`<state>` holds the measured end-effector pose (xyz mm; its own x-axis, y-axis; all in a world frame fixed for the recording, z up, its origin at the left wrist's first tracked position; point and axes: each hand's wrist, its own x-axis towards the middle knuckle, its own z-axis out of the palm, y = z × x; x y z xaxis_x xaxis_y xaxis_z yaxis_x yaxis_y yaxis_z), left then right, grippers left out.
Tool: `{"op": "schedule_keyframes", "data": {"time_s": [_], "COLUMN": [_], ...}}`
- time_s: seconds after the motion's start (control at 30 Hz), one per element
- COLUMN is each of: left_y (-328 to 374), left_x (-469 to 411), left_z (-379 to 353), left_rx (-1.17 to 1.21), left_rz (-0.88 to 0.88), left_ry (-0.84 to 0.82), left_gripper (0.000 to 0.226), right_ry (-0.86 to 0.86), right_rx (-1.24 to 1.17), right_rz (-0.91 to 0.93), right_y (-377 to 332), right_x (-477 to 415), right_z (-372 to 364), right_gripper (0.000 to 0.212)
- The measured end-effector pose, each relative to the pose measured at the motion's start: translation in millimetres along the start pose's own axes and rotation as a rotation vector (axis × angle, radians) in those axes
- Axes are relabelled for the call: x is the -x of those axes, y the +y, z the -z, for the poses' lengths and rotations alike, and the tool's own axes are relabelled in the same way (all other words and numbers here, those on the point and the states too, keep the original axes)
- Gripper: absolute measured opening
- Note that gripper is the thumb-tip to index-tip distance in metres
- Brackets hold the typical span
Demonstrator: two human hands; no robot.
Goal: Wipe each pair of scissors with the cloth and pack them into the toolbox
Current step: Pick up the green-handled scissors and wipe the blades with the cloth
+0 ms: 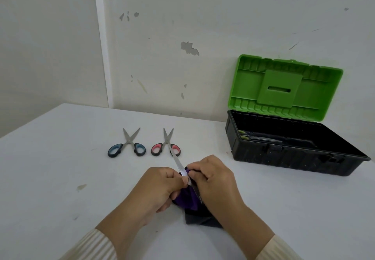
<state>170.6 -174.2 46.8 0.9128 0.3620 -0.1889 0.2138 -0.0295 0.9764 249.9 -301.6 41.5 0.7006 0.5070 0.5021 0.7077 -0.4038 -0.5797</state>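
Observation:
A pair of scissors is held low at the table's middle, its bare blade pointing up and away toward the red pair. My left hand grips these scissors near the blade's base; their handles are hidden. My right hand pinches a purple and dark cloth against the blade. Blue-handled scissors and red-handled scissors lie slightly spread on the table beyond my hands. The black toolbox stands at the right with its green lid up. Inside it lies a pair of scissors.
The white table meets a scuffed white wall at the back. Its left edge runs diagonally at the far left. The toolbox lid leans back against the wall.

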Motion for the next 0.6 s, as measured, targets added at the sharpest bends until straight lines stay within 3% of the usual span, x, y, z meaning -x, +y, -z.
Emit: {"op": "schedule_keyframes", "data": {"time_s": [0.1, 0.17, 0.27, 0.5, 0.6], "left_y": [0, 0, -1, 1, 2], "left_x": [1, 1, 1, 1, -1], "left_z": [0, 0, 0, 9, 11], "left_rx": [0.003, 0.002, 0.002, 0.011, 0.017], "left_rz": [-0.006, -0.001, -0.001, 0.047, 0.06], "left_ry": [-0.011, -0.015, -0.021, -0.069, -0.047], "left_gripper": [0.024, 0.022, 0.021, 0.024, 0.027], "right_ry": [0.095, 0.117, 0.032, 0.37, 0.371], "right_rx": [0.085, 0.198, 0.112, -0.109, -0.223], "right_rz": [-0.006, 0.087, 0.065, -0.316, -0.2], "right_y": [5, 4, 1, 43, 24], "right_x": [-6, -2, 3, -14, -6], "right_z": [4, 2, -4, 41, 35], "right_gripper": [0.016, 0.016, 0.014, 0.014, 0.026]}}
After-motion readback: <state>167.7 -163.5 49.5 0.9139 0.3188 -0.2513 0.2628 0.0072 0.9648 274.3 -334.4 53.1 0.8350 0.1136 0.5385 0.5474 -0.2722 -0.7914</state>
